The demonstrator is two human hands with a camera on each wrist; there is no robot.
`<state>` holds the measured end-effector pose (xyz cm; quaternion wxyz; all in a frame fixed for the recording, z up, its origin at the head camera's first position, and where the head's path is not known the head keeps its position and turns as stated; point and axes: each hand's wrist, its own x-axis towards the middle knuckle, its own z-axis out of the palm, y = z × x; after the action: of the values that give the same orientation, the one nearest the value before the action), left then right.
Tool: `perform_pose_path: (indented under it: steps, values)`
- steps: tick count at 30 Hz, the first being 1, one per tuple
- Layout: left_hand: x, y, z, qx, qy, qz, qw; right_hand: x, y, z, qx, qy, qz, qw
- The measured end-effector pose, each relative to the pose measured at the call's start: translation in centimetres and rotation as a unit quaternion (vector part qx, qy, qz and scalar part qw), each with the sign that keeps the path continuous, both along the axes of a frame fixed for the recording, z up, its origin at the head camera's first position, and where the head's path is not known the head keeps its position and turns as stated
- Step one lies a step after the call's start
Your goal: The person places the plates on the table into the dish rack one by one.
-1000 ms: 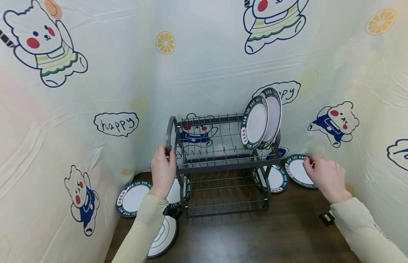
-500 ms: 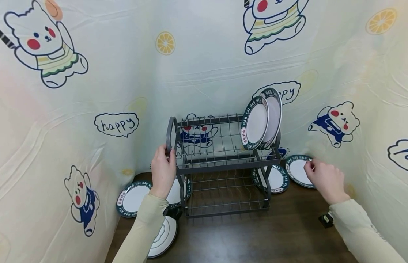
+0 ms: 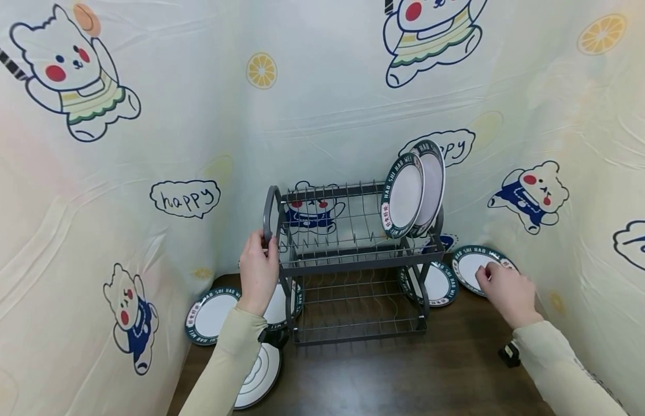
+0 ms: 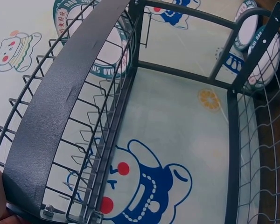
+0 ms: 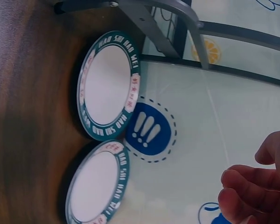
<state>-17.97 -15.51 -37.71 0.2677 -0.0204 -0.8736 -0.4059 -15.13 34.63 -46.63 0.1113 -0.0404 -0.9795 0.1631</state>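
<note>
Gripping the left end frame of a dark-grey two-tier wire dish rack point(image 3: 353, 263), the left hand point(image 3: 258, 271) has its thumb and fingers closed round the metal. The rack stands near the far edge of the brown wooden tabletop point(image 3: 364, 370), about midway between the left and right edges. Holding nothing, the right hand point(image 3: 507, 293) hangs loosely curled, its thumb apart from its fingers; in the head view it covers part of the green-rimmed outer right plate point(image 3: 470, 268) at the far right corner, and the right wrist view shows the fingers clear of it. Just beside that plate, toward the rack, rests the inner right plate point(image 3: 439, 284), partly behind the rack's leg. Two green-rimmed plates stand on edge at the right end of the upper tier, the front upright plate point(image 3: 402, 195) overlapping the rear upright plate point(image 3: 432, 188). By the left edge, near the far left corner, rests the outer left plate point(image 3: 212, 316); the inner left plate point(image 3: 277, 306) is partly hidden by the left hand and rack. Nearer the person, a white plate with ring lines point(image 3: 257, 375) is partly under the left sleeve point(image 3: 223, 361)
</note>
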Motion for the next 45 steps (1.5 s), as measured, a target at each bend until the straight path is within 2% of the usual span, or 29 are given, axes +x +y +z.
perform_pose_path:
  steps: [16,22,36,45]
  values:
    - [0.0,0.0,-0.1,0.002,-0.003,-0.002,1.0000,-0.5,-0.1,-2.6,-0.042,-0.061,-0.004,0.997]
    - [0.1,-0.1,-0.1,0.003,-0.002,0.000,1.0000,-1.0,-0.1,-3.9,-0.048,-0.069,-0.005,0.996]
    - [0.1,0.1,0.0,0.004,0.002,0.002,1.0000,-1.7,-0.8,-5.8,-0.054,-0.056,-0.007,0.997]
    - [0.0,0.1,-0.1,0.003,0.002,0.002,1.0000,-1.7,-1.1,-6.7,-0.073,-0.086,-0.005,0.994]
